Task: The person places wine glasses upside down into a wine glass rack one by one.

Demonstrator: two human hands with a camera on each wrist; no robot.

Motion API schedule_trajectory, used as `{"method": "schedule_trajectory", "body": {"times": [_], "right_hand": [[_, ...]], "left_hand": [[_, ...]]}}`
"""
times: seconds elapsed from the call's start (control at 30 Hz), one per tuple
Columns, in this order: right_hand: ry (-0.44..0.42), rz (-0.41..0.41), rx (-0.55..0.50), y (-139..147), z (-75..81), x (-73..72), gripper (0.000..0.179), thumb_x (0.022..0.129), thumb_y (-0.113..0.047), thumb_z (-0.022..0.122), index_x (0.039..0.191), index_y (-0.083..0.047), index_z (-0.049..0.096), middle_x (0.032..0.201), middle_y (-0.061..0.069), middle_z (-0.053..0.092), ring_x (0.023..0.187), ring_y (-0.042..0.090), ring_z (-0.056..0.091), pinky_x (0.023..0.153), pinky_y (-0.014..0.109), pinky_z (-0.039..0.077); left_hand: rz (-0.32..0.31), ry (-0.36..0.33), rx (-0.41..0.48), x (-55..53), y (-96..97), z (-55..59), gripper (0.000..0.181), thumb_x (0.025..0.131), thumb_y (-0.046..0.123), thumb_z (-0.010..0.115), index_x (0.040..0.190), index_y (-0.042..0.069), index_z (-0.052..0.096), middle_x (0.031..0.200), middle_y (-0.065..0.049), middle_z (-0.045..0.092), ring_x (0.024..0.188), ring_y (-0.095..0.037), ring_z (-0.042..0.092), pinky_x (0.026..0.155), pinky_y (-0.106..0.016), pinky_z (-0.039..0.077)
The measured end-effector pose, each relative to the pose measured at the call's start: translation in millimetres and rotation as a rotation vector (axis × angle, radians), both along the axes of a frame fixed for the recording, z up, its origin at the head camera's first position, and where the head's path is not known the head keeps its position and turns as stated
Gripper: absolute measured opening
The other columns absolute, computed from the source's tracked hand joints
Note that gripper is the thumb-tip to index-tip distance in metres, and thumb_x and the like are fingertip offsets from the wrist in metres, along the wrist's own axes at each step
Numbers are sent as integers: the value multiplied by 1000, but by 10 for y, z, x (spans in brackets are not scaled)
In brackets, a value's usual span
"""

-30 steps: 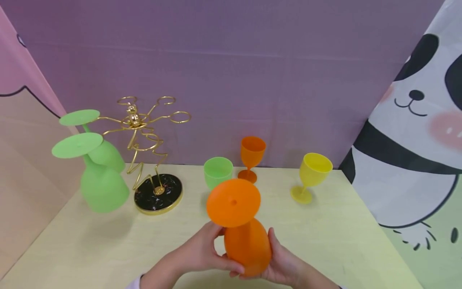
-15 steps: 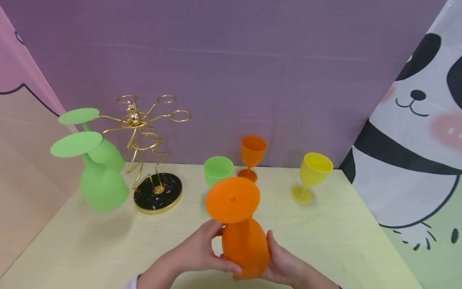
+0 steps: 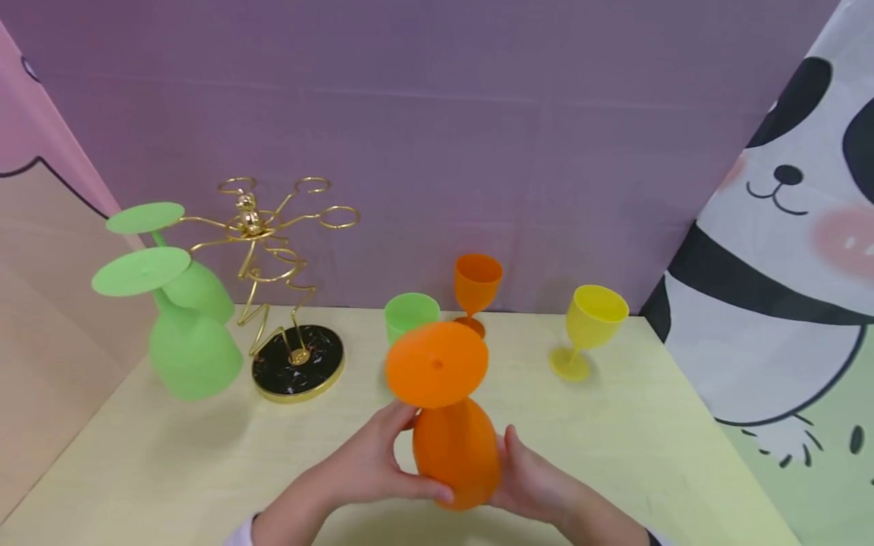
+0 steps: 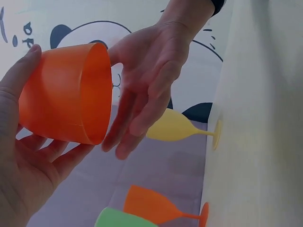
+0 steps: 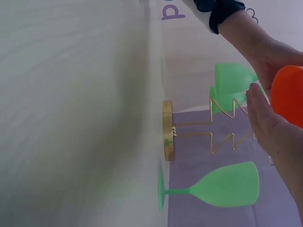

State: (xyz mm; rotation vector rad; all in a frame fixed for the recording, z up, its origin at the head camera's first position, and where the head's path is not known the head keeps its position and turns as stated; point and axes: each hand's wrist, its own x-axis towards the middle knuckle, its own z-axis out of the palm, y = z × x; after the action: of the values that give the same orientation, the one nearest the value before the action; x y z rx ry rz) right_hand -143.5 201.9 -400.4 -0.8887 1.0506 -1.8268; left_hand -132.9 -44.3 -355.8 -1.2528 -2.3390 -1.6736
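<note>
An orange plastic goblet (image 3: 456, 453) is upside down above the table, its round foot uppermost and tilted toward the head camera. My left hand (image 3: 375, 461) grips its bowl from the left, thumb across the near side and fingers behind. In the left wrist view the bowl (image 4: 59, 92) lies between that thumb and fingers, its open mouth facing down to the table. My right hand (image 3: 536, 481) is right beside the bowl with thumb up; in the left wrist view its relaxed fingers (image 4: 137, 113) extend just past the rim without wrapping round it.
A gold wire rack (image 3: 251, 227) on a black round base (image 3: 280, 371) stands left, with two green goblets (image 3: 191, 356) hanging upside down from it. Upright farther back are a green goblet (image 3: 412, 315), an orange goblet (image 3: 478, 282) and a yellow goblet (image 3: 594, 318). A purple cloth (image 3: 423, 152) backs the table.
The held goblet has shifted slightly up and left with my left hand. My right hand's fingers, earlier under the bowl, have drawn back to its right side.
</note>
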Motion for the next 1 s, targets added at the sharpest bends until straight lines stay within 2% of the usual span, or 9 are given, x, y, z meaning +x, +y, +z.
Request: {"method": "schedule_trajectory", "body": {"times": [0.07,0.3,0.5,0.67,0.83,0.93,1.0], "right_hand": [[14,-7,-1,5,27,-27,61,98,-61,17,145,-26,36,142,-5,48,131,13,46,109,35,41],[-29,-75,50,53,144,-86,69,96,-63,23,150,-21,21,150,-4,41,134,19,46,111,43,40],[42,-114,-25,139,215,-173,70,100,-58,29,154,-15,17,152,4,39,136,24,44,112,41,39],[79,-166,-79,262,328,-281,67,101,-51,37,154,-15,20,153,6,38,138,26,42,113,40,38],[43,-338,5,365,537,-345,41,106,-35,31,144,-23,40,143,-1,49,129,22,52,108,36,44],[133,-446,60,441,629,-376,38,108,-24,22,140,-27,43,139,-4,51,126,17,55,105,31,46],[264,-477,52,519,642,-411,41,107,-19,22,145,-24,37,143,-4,48,129,17,52,105,28,45]], "left_hand": [[20,3,0,-8,-33,26,82,69,18,88,138,20,44,133,1,55,119,-14,54,98,-35,51],[141,74,-3,-39,-195,149,81,68,16,89,137,14,46,130,-5,58,115,-15,56,95,-38,53],[267,48,-2,-50,-327,247,87,68,15,89,141,15,42,132,0,54,116,-11,55,94,-36,53],[366,31,-17,-56,-432,308,87,69,18,88,142,21,42,134,5,53,119,-10,51,94,-40,53],[474,4,-55,-43,-521,335,88,71,24,87,145,20,39,138,3,53,121,-15,52,95,-35,52],[528,-4,-65,-28,-570,351,91,73,24,86,148,17,36,140,-1,52,120,-20,54,95,-29,52],[559,-9,-63,-20,-605,365,93,73,23,86,150,17,33,141,-3,51,120,-22,55,93,-26,52]]}}
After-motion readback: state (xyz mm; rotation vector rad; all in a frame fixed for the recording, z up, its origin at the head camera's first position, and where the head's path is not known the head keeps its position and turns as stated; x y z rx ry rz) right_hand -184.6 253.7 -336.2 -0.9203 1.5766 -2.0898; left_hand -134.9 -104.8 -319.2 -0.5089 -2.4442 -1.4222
